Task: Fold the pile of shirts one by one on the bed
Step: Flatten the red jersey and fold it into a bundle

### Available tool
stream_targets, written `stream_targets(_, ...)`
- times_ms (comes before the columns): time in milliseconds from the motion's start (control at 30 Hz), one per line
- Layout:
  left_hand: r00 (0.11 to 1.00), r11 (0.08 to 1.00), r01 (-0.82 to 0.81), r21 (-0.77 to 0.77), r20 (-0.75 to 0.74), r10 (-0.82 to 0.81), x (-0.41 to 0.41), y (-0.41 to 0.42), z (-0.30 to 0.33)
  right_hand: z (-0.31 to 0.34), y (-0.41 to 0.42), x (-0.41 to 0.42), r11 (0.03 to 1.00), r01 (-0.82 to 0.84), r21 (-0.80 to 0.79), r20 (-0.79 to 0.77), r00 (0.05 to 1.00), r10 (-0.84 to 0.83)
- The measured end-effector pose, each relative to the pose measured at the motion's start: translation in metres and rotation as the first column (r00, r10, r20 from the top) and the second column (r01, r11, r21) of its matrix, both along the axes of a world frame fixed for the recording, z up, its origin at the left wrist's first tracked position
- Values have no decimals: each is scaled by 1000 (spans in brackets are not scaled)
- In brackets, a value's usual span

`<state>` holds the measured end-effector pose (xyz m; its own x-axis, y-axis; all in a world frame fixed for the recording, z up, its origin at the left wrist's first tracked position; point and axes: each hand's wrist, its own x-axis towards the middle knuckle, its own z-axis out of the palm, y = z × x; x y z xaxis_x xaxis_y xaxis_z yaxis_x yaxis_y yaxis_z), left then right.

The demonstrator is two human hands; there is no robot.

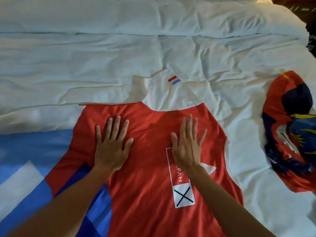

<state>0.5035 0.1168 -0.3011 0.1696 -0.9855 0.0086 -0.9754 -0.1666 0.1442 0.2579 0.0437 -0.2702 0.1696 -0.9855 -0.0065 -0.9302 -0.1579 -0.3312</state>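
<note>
A red shirt (150, 194) with a white panel at the collar and a white printed box with an X lies spread flat on the bed (102, 57), collar pointing away from me. My left hand (112, 146) presses flat on its upper left part, fingers straight and spread. On the upper right part my right hand (187, 146) presses flat in the same way, covering part of the print. A crumpled pile of red, navy and yellow shirts (290, 134) sits at the right side of the bed.
White rumpled bedding covers the far half of the bed. A blue and white patterned cloth (25, 168) lies under the shirt's left side. The bed's right edge and dark floor (309, 23) show at the top right.
</note>
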Motion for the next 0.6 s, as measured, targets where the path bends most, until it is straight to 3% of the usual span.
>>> stream_targets(67,1000,1000,10,-17,-9,-10,1,0,3,9,15,51,951,-309,-27,161,937,310)
stream_targets(100,1000,999,2,-44,-25,-4,2,1,5,9,20,74,924,-382,-29,218,899,379)
stream_targets(200,995,969,-91,-231,-63,79,17,-9,10,-6,22,116,941,-338,10,279,905,321)
stream_targets(267,989,938,-146,-314,-69,131,37,-28,15,-18,22,125,949,-315,8,207,929,307)
stream_targets(367,988,959,-151,-241,-5,154,74,-57,24,-26,23,126,941,-339,-18,108,935,339)
stream_targets(533,990,982,140,-131,51,-134,114,-78,36,-27,24,125,944,-327,-37,65,942,329)
stream_targets(600,993,985,121,-126,27,-118,119,-86,40,-29,25,125,944,-328,-43,56,942,330)
